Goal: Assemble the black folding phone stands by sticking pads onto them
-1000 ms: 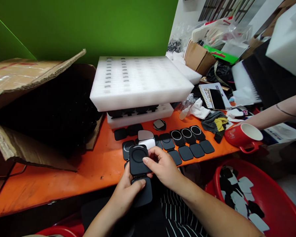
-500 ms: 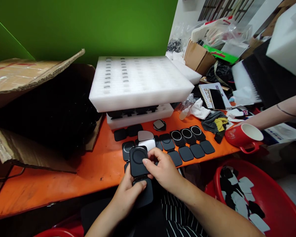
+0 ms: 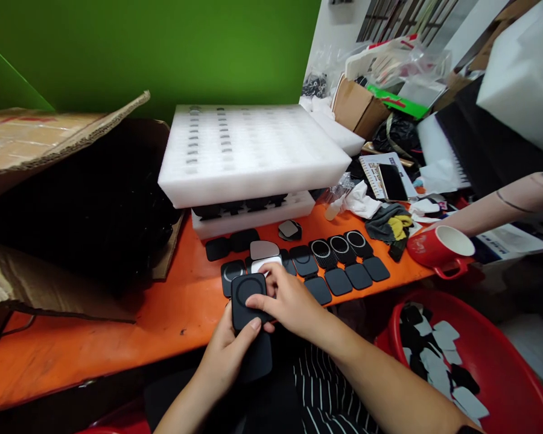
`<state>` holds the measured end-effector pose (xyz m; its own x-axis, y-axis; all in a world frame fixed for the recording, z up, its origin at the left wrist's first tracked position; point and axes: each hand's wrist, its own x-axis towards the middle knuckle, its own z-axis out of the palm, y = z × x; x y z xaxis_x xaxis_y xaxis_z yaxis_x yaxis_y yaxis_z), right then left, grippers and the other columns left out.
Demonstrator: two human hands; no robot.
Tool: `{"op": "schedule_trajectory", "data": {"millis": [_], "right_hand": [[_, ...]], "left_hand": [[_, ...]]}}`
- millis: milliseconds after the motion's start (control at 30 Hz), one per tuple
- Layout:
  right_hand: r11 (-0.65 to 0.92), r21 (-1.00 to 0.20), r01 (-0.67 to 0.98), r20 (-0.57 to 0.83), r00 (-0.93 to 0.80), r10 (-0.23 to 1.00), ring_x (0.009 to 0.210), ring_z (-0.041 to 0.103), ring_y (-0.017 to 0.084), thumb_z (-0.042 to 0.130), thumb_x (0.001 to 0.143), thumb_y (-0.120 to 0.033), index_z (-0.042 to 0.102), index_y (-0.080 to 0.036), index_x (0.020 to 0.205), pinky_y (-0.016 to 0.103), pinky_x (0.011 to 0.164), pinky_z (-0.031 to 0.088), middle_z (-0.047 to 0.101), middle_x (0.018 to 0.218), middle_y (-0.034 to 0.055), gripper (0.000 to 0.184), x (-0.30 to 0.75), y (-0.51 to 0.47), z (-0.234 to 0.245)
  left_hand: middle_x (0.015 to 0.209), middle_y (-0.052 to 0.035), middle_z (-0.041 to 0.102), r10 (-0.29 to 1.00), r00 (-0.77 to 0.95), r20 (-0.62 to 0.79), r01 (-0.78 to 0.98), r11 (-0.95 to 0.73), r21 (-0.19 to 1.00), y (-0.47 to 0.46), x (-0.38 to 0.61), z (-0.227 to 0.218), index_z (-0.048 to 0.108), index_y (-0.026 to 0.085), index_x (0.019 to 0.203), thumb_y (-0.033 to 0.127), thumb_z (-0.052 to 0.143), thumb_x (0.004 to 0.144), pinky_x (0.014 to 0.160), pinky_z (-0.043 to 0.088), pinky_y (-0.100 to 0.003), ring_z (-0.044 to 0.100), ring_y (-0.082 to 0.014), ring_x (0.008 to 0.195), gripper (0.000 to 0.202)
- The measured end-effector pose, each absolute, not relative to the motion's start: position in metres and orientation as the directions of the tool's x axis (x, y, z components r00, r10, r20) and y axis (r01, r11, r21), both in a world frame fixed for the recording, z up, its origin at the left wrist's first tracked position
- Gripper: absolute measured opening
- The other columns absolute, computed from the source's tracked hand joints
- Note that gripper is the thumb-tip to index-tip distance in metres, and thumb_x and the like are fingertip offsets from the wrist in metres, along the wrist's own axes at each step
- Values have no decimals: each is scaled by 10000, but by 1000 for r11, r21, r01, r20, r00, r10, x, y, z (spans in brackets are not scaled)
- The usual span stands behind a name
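A: Both grips are on one black folding pad (image 3: 250, 301). Left hand (image 3: 228, 355) wraps the lower leaf from beneath, thumb pressed on the hinge, so the grip is closed on the pad. Right hand (image 3: 289, 301) comes in from 3 o'clock, fingers narrow, pinching the upper leaf by its right edge.

B: Where does the pad sit?

A: At the near edge of the orange desk (image 3: 163, 313), at 6 o'clock, half over the lap. Its upper leaf, ring side up, rests over the desk edge; the lower leaf hangs off it in the left palm. I judge that split hold lets one hand steady it while the other works the top.

B: And around it?

A: Just beyond, at 12 o'clock, a white pad (image 3: 265, 264) and a grey one (image 3: 263, 249). Toward 2 o'clock, a row of black pads (image 3: 339, 265) lies flat and touching, likely so each face shows. Farther at 12, stacked foam trays (image 3: 253, 150) hold more black parts between layers.

B: Anything else?

A: An open carton (image 3: 49, 199) at 10 o'clock. A red mug (image 3: 438, 248) at 2 o'clock, another person's arm (image 3: 502, 208) just behind it. A red tub (image 3: 493, 361) at 4 o'clock, below desk level, holds loose black and pale pieces.
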<state>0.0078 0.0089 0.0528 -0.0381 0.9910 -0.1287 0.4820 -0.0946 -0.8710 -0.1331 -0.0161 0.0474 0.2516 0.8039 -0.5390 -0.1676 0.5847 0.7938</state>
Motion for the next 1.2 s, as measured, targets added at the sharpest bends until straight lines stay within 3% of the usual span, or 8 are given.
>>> {"op": "schedule_trajectory", "data": {"millis": [167, 300, 467, 567, 700, 933, 1067, 1200], "right_hand": [[-147, -951, 272, -201, -181, 963, 440, 460, 83, 364, 922, -467, 477, -184, 639, 198, 452, 324, 454, 489, -51, 415, -1, 11, 44], [-74, -914, 399, -172, -216, 961, 523, 494, 97, 372, 933, -393, 599, -179, 750, 206, 536, 349, 514, 525, -39, 361, 12, 7, 42], [-96, -776, 624, -163, -52, 985, 674, 565, 138, 461, 882, -369, 639, -206, 779, 230, 612, 368, 629, 698, -11, 263, 58, 0, 39], [-151, -707, 691, -146, 66, 987, 764, 597, 165, 473, 867, -332, 648, -219, 835, 259, 678, 393, 670, 799, 7, 210, 80, 0, 35], [-158, -723, 672, -106, 118, 987, 878, 593, 189, 461, 863, -316, 640, -218, 889, 296, 772, 409, 670, 916, 40, 205, 83, 13, 27], [-268, -917, 296, -223, 176, 959, 708, 542, 151, 564, 740, -239, 425, -162, 1273, 283, 682, 413, 597, 803, 5, 555, 48, 57, 2], [-243, -968, 57, -240, 67, 969, 534, 433, 97, 502, 729, -238, 532, -183, 1120, 236, 531, 359, 509, 708, -33, 396, 66, 43, 20], [-262, -908, 326, -268, 25, 963, 566, 452, 114, 455, 691, -215, 596, -178, 720, 243, 550, 349, 542, 662, -8, 149, 128, -2, 57]], "left_hand": [[654, -47, 688, 774, 157, -613, -56, 627, 777, -12, -146, 46, 626, 140, 859, 416, 752, 600, 479, 483, -250, 620, -174, 523, 399], [676, -41, 682, 796, -74, -601, 29, 604, 797, 3, -181, 33, 612, 156, 944, 464, 718, 622, 474, 497, -282, 615, -187, 513, 458], [1103, -87, 629, 934, -237, -266, 326, 334, 884, 32, -217, 0, 489, 203, 1236, 500, 652, 658, 814, 518, -377, 631, -262, 937, 670], [1182, -160, 569, 969, -210, -131, 599, 233, 766, 39, -218, -11, 380, 138, 1358, 498, 582, 706, 910, 458, -476, 586, -321, 1030, 772], [1336, -238, 413, 972, -98, 214, 855, -28, 518, 35, -204, -10, 507, 78, 1254, 462, 500, 785, 1000, 342, -557, 405, -402, 1231, 606], [1282, -134, 490, 914, 115, 389, 740, -340, 581, 16, -173, 6, 524, 204, 1194, 324, 521, 844, 994, 394, -469, 479, -290, 1190, 370], [1245, -97, 520, 920, 162, 357, 665, -369, 650, 13, -167, 9, 542, 233, 1155, 309, 520, 850, 948, 442, -427, 514, -257, 1147, 315], [1184, -74, 564, 927, 176, 332, 643, -364, 674, 19, -163, 9, 575, 240, 1103, 320, 516, 850, 908, 464, -403, 546, -242, 1097, 272]]}}
